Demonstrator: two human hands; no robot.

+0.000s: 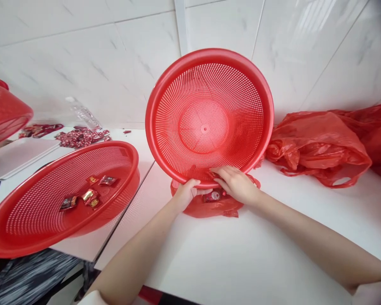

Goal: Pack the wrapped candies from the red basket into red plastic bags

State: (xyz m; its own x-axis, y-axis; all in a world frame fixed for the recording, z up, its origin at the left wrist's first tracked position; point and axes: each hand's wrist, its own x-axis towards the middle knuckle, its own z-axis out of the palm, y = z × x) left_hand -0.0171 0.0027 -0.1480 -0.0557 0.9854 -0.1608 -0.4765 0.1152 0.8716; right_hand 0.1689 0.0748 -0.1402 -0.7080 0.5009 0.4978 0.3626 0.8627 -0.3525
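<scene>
A large red plastic mesh basket (206, 84) is tipped up on its side, its mouth toward me and its lower rim above a red plastic bag (206, 209). My left hand (188, 194) is closed on that lower rim, thumb over the edge and fingers beneath. Reaching over the rim just to the right, my right hand (236, 183) has its fingertips pinched at a small red packet (213, 174) against the basket's inner wall; the fingers partly hide it. More red packets (213, 196) show in the mouth of the bag under the rim.
To the left, another red mesh basket (127, 186) holds several small wrapped packets (90, 197). Behind it lie a pile of red packets (79, 137), a clear bottle (82, 112) and a white tray (15, 156). Filled red bags (320, 144) sit at right by the tiled wall (82, 55).
</scene>
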